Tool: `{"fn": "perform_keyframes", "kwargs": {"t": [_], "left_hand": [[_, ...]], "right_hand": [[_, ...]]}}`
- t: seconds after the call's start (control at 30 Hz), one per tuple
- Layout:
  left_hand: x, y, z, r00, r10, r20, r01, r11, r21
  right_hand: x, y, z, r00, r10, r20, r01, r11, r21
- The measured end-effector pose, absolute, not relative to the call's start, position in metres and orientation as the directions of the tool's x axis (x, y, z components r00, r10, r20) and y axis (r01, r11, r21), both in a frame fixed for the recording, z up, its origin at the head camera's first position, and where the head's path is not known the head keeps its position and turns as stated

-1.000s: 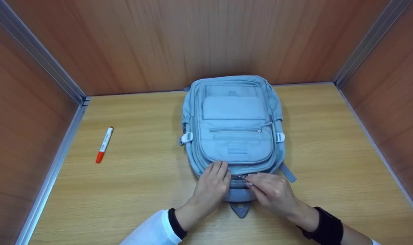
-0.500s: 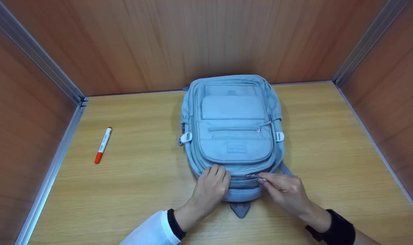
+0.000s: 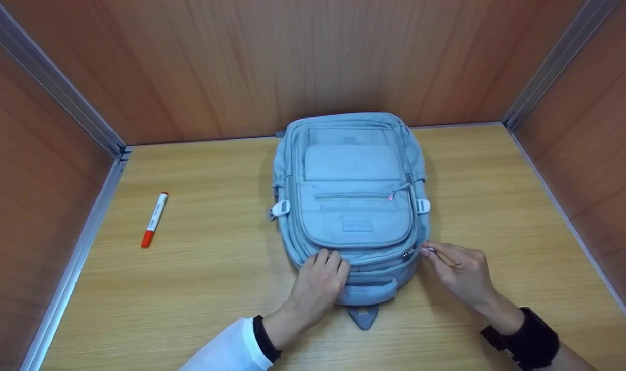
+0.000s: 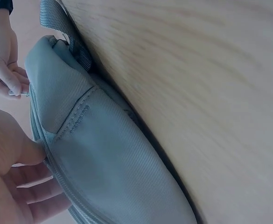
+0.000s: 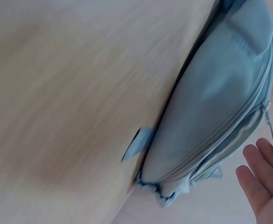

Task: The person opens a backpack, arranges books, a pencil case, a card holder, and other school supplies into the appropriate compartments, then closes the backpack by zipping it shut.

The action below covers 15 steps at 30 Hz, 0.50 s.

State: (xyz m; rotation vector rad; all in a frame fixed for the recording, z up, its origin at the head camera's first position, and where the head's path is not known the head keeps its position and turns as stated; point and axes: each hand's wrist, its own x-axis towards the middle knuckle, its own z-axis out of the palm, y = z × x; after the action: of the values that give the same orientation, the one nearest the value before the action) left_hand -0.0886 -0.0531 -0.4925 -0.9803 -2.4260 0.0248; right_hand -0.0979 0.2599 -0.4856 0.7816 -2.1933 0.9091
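A light blue backpack (image 3: 357, 170) lies front side up on the table, its carry handle (image 3: 368, 294) toward me. My left hand (image 3: 318, 286) grips the fabric edge beside the zipper at the near end; in the left wrist view its thumb and fingers pinch that edge. At the bag's near right corner my right hand (image 3: 460, 270) pinches a zipper pull (image 3: 421, 250), drawn taut from its slider (image 3: 407, 253). The right wrist view shows the zipper teeth parted on one side of the slider (image 5: 265, 106).
A white marker (image 3: 154, 219) with a red cap lies on the wooden table (image 3: 215, 206) at the left. Wood panels (image 3: 313, 62) stand behind and at both sides. White side buckles (image 3: 281, 208) and a front pocket zipper (image 3: 354, 196) show on the bag.
My right hand has moved right and away from me, drawing the slider along the zipper to the bag's corner. The dark gap near the handle has closed. My left hand stays in place.
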Motion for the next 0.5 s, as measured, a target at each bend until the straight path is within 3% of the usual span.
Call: {"fn": "perform_keyframes", "kwargs": {"t": [0.27, 0.5], "left_hand": [[-0.089, -0.055, -0.493, -0.558, 0.649, 0.517, 0.660, 0.725, -0.198], [-0.088, -0.055, -0.492, -0.582, 0.663, 0.471, 0.651, 0.727, -0.218]], "right_hand": [[-0.116, 0.271, -0.484, -0.626, -0.248, 0.739, -0.693, 0.612, -0.382], [-0.136, 0.279, -0.484, -0.642, -0.223, 0.733, -0.649, 0.668, -0.365]]}}
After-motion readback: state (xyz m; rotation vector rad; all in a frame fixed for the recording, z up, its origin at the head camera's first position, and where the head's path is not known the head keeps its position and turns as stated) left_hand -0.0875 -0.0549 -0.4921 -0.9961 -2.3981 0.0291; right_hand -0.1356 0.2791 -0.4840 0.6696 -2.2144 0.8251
